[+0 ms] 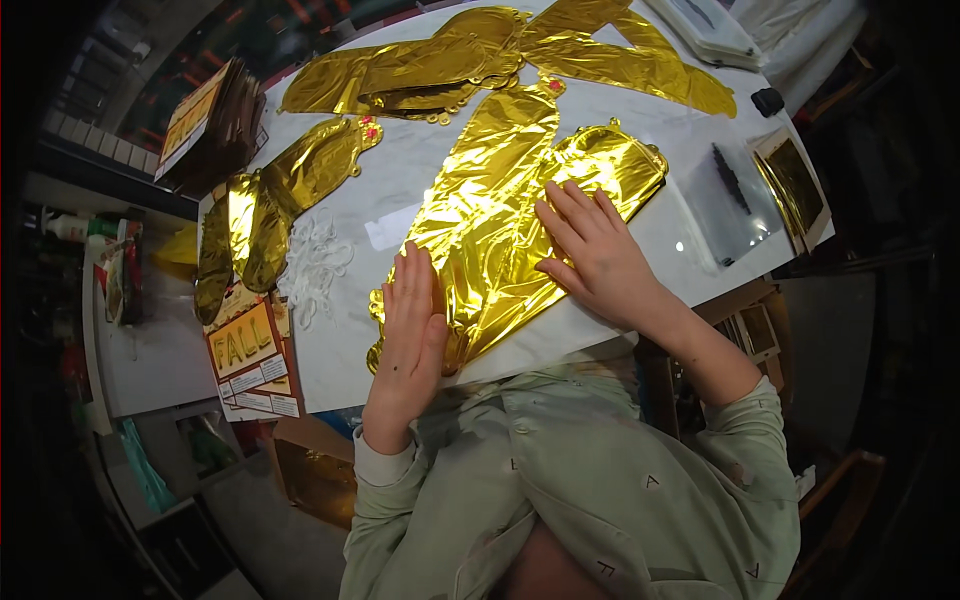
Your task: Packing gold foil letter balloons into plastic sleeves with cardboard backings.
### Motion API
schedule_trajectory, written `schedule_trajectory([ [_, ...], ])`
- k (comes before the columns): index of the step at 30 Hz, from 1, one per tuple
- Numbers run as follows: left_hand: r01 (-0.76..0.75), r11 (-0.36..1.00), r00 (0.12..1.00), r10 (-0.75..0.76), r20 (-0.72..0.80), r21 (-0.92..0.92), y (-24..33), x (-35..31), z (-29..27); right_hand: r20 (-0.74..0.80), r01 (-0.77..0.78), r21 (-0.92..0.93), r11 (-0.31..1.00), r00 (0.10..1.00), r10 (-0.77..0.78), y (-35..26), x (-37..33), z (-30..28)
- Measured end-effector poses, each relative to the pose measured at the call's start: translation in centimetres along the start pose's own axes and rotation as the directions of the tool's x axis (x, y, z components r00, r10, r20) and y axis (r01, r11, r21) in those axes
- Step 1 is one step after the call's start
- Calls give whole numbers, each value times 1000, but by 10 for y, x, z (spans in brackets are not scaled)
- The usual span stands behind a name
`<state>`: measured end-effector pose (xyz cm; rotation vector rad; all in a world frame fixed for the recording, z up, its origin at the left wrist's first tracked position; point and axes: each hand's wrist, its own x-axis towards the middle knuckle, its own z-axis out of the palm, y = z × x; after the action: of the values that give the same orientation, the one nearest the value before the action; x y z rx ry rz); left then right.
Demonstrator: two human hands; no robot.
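Note:
A flat, shiny gold foil balloon (485, 215) lies folded on the white table in front of me. My left hand (405, 330) rests along its near left edge, fingers stretched out and close together, holding nothing. On its right side my right hand (600, 255) lies with fingers spread, pressing the foil from above. Both palms face down or inward, so the foil right under them is hidden. Small scalloped tabs show at the balloon's rim, one with a red mark. Another gold foil balloon (300, 170) lies to the left, beside a tangle of white string (318, 265).
More flat gold balloons (420, 65) overlap along the table's far side. A stack of printed cards (205, 120) stands at the far left; printed packages (250, 350) lie at the near left corner. Clear plastic bags (725, 205) and a small black object (767, 101) are at the right.

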<state>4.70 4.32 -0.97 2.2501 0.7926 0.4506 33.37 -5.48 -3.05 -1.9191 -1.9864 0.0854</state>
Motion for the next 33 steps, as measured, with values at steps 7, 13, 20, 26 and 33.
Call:
schedule_trajectory([
  [7, 85, 995, 996, -82, 41, -59, 4, -5, -10, -20, -19, 16, 1000, 1000, 19, -2, -3, 0],
  [13, 108, 993, 992, -111, 60, 50, 13, -9, -8, -60, -67, -15, 998, 996, 66, -2, -6, 4],
  [20, 82, 973, 993, -99, 70, 217, 21, -14, -8, -78, -74, -51, 996, 995, 70, -3, -8, 4],
  [26, 85, 963, 991, -109, 80, 257, 41, -16, -12, -84, -63, -33, 997, 995, 60, -2, -7, 6],
  [33, 122, 896, 980, -177, 90, 427, 66, -24, -32, -79, -69, -19, 997, 995, 67, 1, -9, 6],
])
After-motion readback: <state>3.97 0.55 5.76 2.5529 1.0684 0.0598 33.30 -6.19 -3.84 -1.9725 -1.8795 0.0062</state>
